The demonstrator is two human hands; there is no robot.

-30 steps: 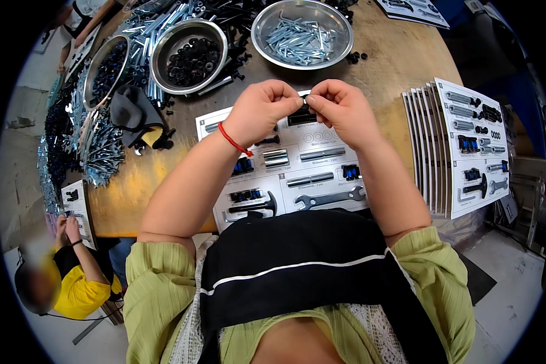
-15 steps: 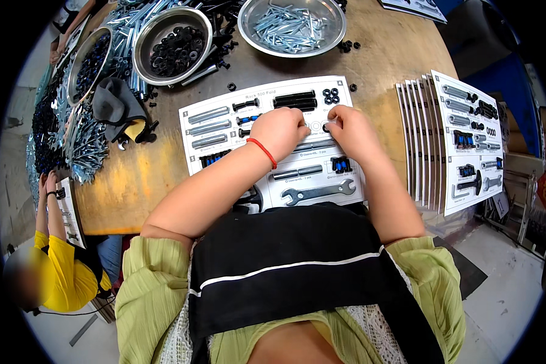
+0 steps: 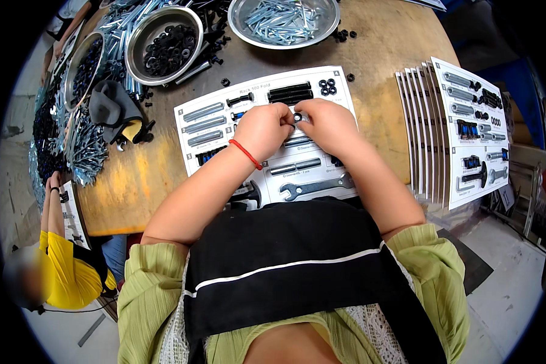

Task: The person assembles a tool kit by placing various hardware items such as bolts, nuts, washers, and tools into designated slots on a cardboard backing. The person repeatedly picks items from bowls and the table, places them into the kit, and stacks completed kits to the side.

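Observation:
In front of me lies a white board (image 3: 191,156) carrying several metal sleeves, bolts, nuts and a wrench (image 3: 317,187). Above its middle, my right hand (image 3: 329,126) pinches a small black washer-like ring (image 3: 298,117) between thumb and forefinger. My left hand (image 3: 262,129), with a red cord at the wrist, is closed just beside it, fingertips nearly meeting the right ones. What the left fingers grip is hidden. Long black bolts (image 3: 290,93) and a group of black nuts (image 3: 327,87) lie on the board beyond my hands.
Metal bowls of black washers (image 3: 141,71) and silver pins (image 3: 239,30) stand at the back. A grey glove (image 3: 110,108) lies among loose hardware on the left. Several similar boards (image 3: 441,136) stand stacked at right. A person in yellow (image 3: 70,279) works at far left.
My right hand has moved left toward my left hand and now shows a small black ring at its fingertips. The left hand has shifted slightly left. The whole view has shifted a little.

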